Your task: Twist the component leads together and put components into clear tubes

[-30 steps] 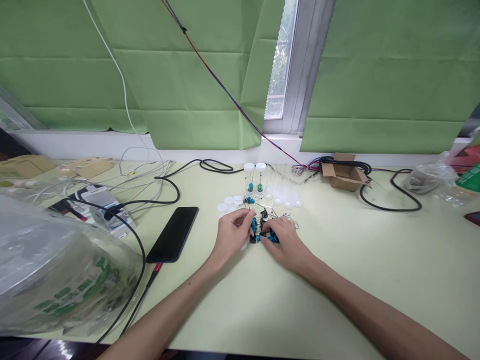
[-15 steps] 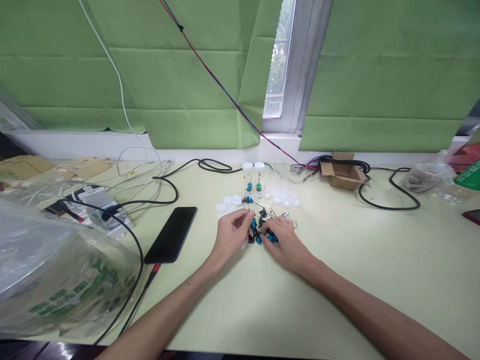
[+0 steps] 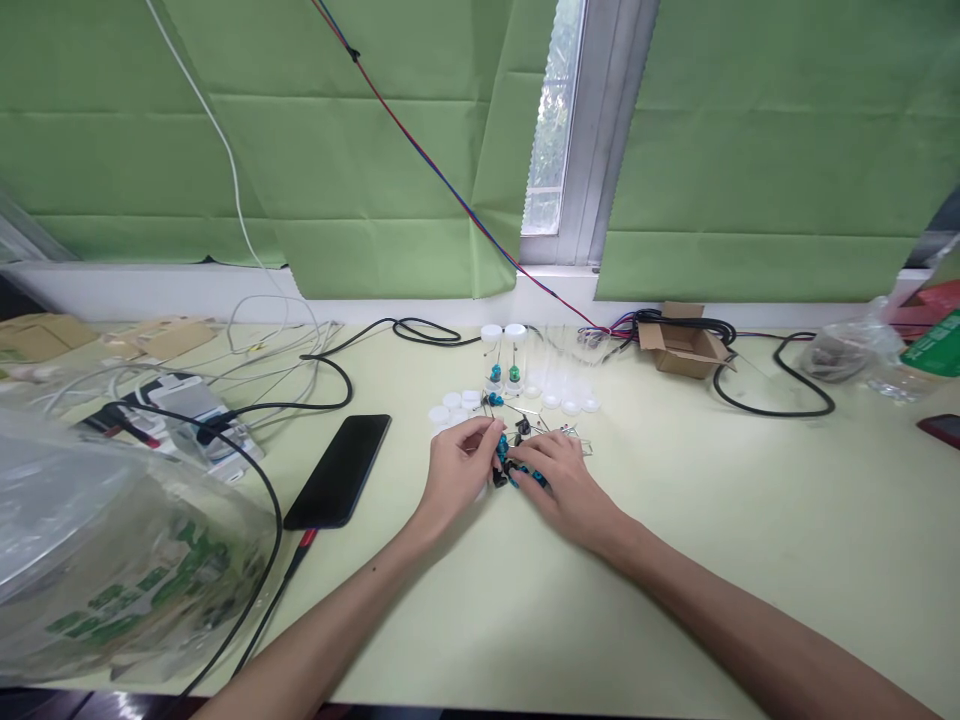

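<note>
My left hand (image 3: 459, 462) is closed in a pinch beside a loose pile of small parts, at what looks like a thin metal stem with a small blue part (image 3: 502, 447) just by the fingertips. My right hand (image 3: 564, 478) reaches into the pile from the other side, fingers curled together at its near edge; what lies between thumb and finger is too small to make out. Small dark blue pieces (image 3: 538, 477) show under its fingers. A black piece (image 3: 523, 427) and several thin metal rods lie just behind the hands.
Behind the pile stand two capped clear tubes, one with a blue piece (image 3: 496, 373), one with a green piece (image 3: 514, 373). Clear tubes (image 3: 559, 372) and white caps (image 3: 452, 401) are nearby. A phone (image 3: 339, 472), plastic bag (image 3: 135, 560) and cables lie left; a cardboard box (image 3: 684, 350) is back right.
My right hand has shifted slightly left, its fingertips closing in toward my left hand over the small parts. My left hand keeps its pinch. The whole view has drifted slightly.
</note>
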Action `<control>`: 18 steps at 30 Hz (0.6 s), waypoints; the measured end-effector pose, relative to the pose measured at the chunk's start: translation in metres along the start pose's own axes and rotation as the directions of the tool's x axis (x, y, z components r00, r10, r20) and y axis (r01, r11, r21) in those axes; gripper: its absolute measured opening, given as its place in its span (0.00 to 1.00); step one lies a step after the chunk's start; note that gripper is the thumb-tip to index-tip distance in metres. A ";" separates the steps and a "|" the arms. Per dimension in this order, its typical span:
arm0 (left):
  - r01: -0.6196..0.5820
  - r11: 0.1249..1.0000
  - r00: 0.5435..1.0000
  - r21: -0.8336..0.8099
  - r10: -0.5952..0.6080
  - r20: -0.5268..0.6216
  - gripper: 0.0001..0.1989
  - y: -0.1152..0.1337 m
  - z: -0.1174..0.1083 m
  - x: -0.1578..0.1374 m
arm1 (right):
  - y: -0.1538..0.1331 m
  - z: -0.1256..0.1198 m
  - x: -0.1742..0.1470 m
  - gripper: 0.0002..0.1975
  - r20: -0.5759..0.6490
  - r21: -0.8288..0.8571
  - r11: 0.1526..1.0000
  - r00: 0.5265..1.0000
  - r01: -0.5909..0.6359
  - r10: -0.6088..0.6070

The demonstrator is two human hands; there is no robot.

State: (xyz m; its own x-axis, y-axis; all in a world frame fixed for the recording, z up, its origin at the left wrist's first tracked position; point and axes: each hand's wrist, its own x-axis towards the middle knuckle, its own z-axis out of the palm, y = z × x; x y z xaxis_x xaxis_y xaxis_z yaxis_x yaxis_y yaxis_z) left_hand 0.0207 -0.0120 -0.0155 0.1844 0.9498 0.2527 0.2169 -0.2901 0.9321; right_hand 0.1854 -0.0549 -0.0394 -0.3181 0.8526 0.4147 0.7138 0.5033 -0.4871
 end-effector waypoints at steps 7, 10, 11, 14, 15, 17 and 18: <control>0.014 0.999 0.999 -0.036 -0.015 -0.039 0.15 0.002 0.000 0.000 | 0.000 0.002 0.001 0.07 -0.012 0.029 1.000 1.000 -0.009 0.009; 0.022 0.999 0.999 -0.035 -0.024 -0.033 0.15 0.001 0.000 -0.001 | 0.002 0.003 0.001 0.06 -0.023 0.052 0.999 1.000 -0.009 0.010; 0.024 0.999 0.999 -0.033 -0.025 -0.031 0.15 0.001 0.000 -0.001 | 0.003 0.004 0.001 0.07 -0.026 0.059 0.998 1.000 -0.008 0.010; 0.027 0.999 0.999 -0.029 -0.028 -0.030 0.15 0.000 0.000 -0.001 | 0.005 0.006 0.000 0.07 -0.037 0.077 0.997 0.999 -0.010 0.013; 0.026 0.999 0.999 -0.027 -0.027 -0.029 0.15 0.000 0.000 0.000 | 0.005 0.006 0.000 0.07 -0.042 0.081 0.997 0.999 -0.013 0.017; 0.026 0.999 0.999 -0.021 -0.027 -0.028 0.15 -0.001 0.000 0.000 | 0.007 0.008 0.001 0.07 -0.056 0.084 0.996 0.998 -0.022 0.026; 0.026 0.999 0.999 -0.019 -0.027 -0.029 0.15 -0.001 0.000 0.000 | 0.008 0.008 0.001 0.07 -0.065 0.083 0.996 0.997 -0.024 0.030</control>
State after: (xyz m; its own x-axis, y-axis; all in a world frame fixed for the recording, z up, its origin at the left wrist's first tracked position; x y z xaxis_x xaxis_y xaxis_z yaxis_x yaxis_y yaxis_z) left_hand 0.0210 -0.0115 -0.0161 0.1510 0.9602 0.2350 0.2033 -0.2628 0.9432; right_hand 0.1854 -0.0490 -0.0493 -0.2551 0.8562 0.4492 0.6669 0.4922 -0.5595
